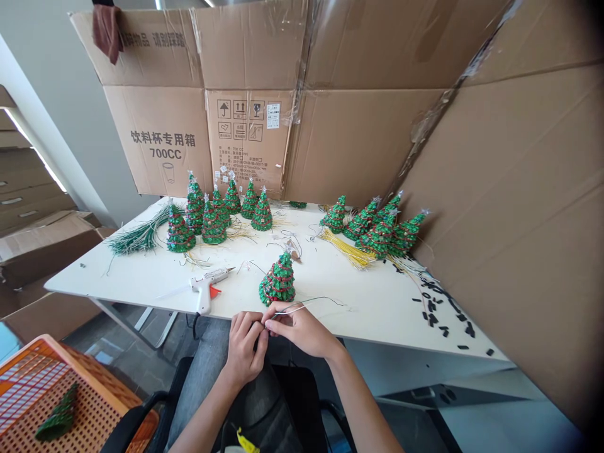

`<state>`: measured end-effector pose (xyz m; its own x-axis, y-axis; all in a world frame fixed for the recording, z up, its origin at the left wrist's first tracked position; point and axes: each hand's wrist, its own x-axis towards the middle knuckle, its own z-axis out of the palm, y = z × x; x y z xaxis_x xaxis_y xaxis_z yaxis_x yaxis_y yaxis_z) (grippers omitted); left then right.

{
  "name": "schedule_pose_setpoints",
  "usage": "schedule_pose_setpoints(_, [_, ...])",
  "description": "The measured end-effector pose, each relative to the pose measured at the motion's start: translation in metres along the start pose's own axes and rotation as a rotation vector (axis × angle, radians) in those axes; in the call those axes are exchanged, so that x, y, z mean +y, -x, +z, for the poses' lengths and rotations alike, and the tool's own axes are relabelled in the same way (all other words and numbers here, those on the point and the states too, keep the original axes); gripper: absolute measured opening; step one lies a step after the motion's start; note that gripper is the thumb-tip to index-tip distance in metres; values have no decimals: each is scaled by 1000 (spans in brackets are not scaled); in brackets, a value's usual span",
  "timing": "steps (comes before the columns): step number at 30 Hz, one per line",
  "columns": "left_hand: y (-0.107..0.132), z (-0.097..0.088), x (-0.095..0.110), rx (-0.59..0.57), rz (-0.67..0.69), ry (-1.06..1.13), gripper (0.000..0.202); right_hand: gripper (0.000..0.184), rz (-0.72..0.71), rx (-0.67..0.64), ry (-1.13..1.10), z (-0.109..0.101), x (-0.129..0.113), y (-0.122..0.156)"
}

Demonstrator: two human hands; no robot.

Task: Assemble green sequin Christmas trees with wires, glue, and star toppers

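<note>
My left hand (245,346) and my right hand (299,327) meet at the near edge of the white table (141,277), fingers pinched together on a thin wire (311,303) that trails right across the tabletop. Just beyond my hands a small green beaded Christmas tree (278,281) with red trim stands upright. A white hot glue gun (207,288) with an orange trigger lies to its left.
Several finished trees stand at the back left (212,214) and lie tipped at the back right (377,226). Green stems (139,238), yellow wires (346,250) and black bits (436,308) are scattered about. Cardboard walls (353,138) enclose the table. An orange basket (56,402) holds a green cone.
</note>
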<state>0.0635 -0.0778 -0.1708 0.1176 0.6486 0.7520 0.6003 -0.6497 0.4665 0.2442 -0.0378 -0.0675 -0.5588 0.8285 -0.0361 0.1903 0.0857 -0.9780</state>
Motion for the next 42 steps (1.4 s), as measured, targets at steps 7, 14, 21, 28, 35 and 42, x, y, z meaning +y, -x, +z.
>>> schedule_pose_setpoints(7, [2, 3, -3, 11, 3, -29, 18, 19, -6, 6, 35, 2, 1, -1])
schedule_pose_setpoints(14, [2, 6, -4, 36, 2, -47, 18, 12, 16, 42, 118, 3, 4, 0])
schedule_pose_setpoints(21, [2, 7, -4, 35, 4, -65, 20, 10, 27, 70, 211, 4, 1, 1])
schedule_pose_setpoints(28, [-1, 6, -2, 45, 21, -50, 19, 11, 37, 53, 212, 2, 3, 1])
schedule_pose_setpoints(35, [-2, 5, -2, 45, 15, -40, 17, 12, 25, 64, 211, 1, 4, 0])
schedule_pose_setpoints(42, [0, 7, -3, 63, 2, -9, 11, 17, 36, 90, 227, -2, 6, 0])
